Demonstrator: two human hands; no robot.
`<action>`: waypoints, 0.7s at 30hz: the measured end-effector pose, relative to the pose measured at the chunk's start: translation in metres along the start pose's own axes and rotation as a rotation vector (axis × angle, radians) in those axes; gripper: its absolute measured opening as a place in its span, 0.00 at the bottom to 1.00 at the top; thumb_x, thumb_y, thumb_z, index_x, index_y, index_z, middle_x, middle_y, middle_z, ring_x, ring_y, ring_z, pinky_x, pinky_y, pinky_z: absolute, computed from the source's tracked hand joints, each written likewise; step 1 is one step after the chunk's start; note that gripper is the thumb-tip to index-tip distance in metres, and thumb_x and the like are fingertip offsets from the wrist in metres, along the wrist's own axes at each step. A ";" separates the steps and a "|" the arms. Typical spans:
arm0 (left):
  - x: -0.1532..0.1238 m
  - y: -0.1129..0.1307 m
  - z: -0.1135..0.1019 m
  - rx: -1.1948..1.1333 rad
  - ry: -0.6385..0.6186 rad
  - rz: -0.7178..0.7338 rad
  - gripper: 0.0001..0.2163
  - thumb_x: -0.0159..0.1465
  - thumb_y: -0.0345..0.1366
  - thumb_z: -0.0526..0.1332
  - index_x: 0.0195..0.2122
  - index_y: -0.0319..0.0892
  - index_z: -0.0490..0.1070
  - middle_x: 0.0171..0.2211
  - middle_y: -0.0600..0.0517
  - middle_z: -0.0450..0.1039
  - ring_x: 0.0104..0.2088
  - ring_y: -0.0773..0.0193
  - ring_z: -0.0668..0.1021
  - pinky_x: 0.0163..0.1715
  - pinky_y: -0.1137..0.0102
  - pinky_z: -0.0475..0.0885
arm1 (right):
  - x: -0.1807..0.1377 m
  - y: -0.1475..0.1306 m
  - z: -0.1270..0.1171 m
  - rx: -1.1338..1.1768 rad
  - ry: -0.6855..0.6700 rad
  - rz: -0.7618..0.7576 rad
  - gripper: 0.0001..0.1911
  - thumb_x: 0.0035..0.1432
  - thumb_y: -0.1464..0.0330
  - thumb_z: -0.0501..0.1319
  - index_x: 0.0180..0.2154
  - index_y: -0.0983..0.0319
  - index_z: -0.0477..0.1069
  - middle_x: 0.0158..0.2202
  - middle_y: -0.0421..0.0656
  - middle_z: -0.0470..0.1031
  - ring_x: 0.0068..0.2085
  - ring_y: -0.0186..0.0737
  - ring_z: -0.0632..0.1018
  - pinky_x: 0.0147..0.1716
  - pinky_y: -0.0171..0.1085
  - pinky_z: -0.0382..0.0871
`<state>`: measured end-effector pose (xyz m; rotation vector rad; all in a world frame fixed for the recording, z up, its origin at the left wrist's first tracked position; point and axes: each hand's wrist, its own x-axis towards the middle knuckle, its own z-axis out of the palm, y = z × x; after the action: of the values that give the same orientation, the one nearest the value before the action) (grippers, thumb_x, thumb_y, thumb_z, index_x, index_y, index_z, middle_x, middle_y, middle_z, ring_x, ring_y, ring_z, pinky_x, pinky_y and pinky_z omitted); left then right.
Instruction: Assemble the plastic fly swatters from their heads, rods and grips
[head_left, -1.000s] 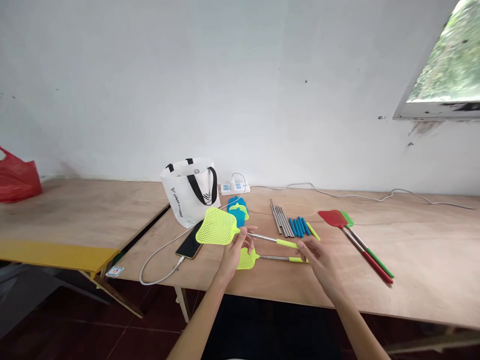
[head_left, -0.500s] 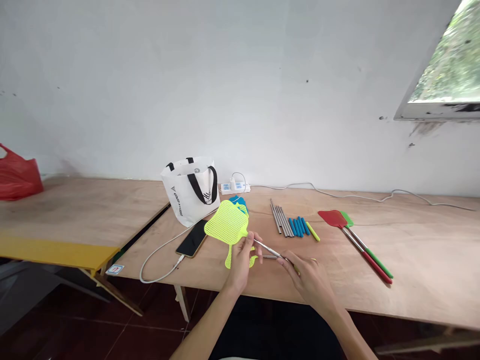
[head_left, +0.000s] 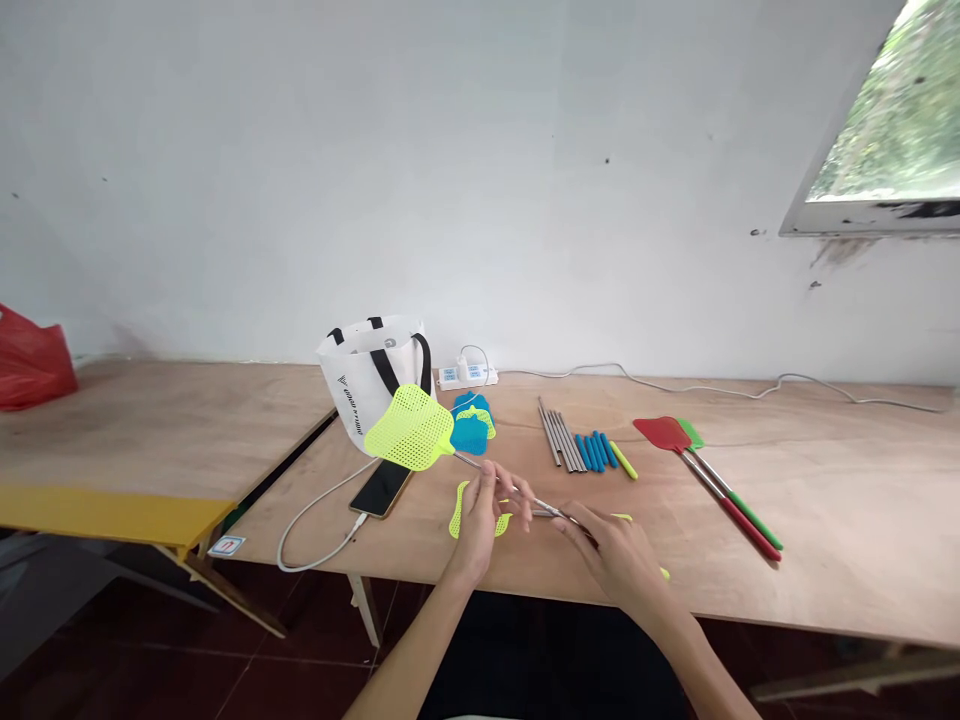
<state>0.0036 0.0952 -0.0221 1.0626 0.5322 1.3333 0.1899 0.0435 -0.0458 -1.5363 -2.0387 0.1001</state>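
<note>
A yellow fly swatter (head_left: 411,428) is held aloft over the table, its mesh head up to the left and its thin metal rod slanting down to the right. Fingers of my left hand (head_left: 484,520) are closed around the middle of that rod. My right hand (head_left: 619,555) grips its lower part, hiding most of the handle; a yellow tip pokes out below. Beneath my hands lies a second yellow fly swatter (head_left: 459,510), partly covered. Beyond them are several metal rods (head_left: 561,440), blue handle grips (head_left: 596,452) and one yellow handle grip (head_left: 623,460).
Blue and yellow swatter heads (head_left: 471,435) are stacked near a power strip (head_left: 468,376). At left stand a white tote bag (head_left: 349,385) and a charging phone (head_left: 381,490). A red fly swatter (head_left: 663,433) and a green one (head_left: 754,520) lie at right.
The yellow swatter's head has moved left, away from my left hand, and more of the metal rod shows. My left hand now holds the rod instead of the neck by the head.
</note>
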 end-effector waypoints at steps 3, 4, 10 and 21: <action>0.000 0.014 -0.007 -0.022 0.069 0.080 0.25 0.66 0.58 0.61 0.25 0.43 0.61 0.22 0.55 0.70 0.17 0.67 0.73 0.18 0.72 0.71 | 0.000 0.001 -0.004 -0.065 0.008 -0.018 0.26 0.74 0.52 0.44 0.34 0.56 0.73 0.23 0.40 0.76 0.24 0.39 0.77 0.24 0.35 0.54; 0.000 0.022 -0.013 -0.035 0.117 0.118 0.24 0.66 0.58 0.62 0.25 0.43 0.61 0.22 0.56 0.69 0.17 0.68 0.72 0.18 0.73 0.70 | 0.001 0.007 -0.009 -0.067 0.009 -0.025 0.26 0.74 0.52 0.44 0.35 0.55 0.74 0.25 0.41 0.77 0.26 0.40 0.78 0.25 0.35 0.55; 0.009 0.053 -0.037 -0.080 0.268 0.247 0.24 0.61 0.55 0.68 0.26 0.42 0.62 0.22 0.58 0.68 0.17 0.71 0.70 0.18 0.75 0.69 | 0.004 0.059 -0.044 0.091 -0.035 0.062 0.23 0.71 0.51 0.49 0.37 0.55 0.77 0.32 0.43 0.81 0.33 0.43 0.80 0.32 0.36 0.66; 0.015 0.041 -0.043 -0.034 0.311 0.211 0.23 0.64 0.59 0.62 0.33 0.41 0.70 0.26 0.49 0.79 0.17 0.67 0.72 0.18 0.71 0.71 | -0.001 0.060 -0.066 0.169 -0.152 0.125 0.25 0.69 0.49 0.51 0.27 0.58 0.70 0.24 0.39 0.71 0.28 0.39 0.72 0.29 0.35 0.63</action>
<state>-0.0495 0.1184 -0.0036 0.9062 0.6371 1.7035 0.2731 0.0448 -0.0151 -1.5890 -1.9900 0.4395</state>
